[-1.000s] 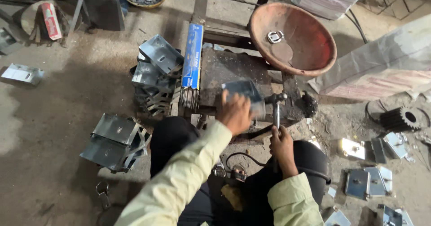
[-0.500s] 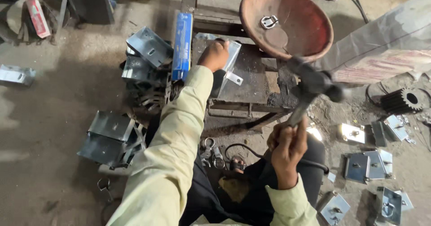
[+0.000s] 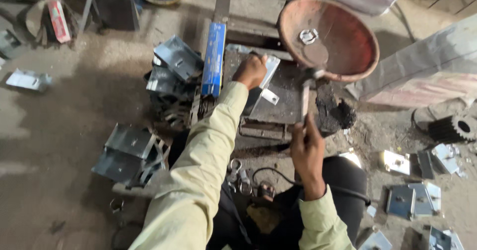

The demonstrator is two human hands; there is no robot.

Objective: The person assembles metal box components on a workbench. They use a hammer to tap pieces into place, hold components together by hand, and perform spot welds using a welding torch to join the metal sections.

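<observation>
The left hand (image 3: 251, 71) pressed curled fingers on a bent grey metal bracket (image 3: 262, 88); the right hand (image 3: 307, 150) gripped a wooden-handled hammer (image 3: 305, 98).

Your long, flat blue box (image 3: 214, 58) stands on edge along the left side of the table (image 3: 285, 96). A small red packet (image 3: 58, 20) lies on the floor, far upper left.

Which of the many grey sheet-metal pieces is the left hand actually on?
The metal plate lying on the dark work block, under the left hand. The others lie in piles on the floor, untouched.
</observation>
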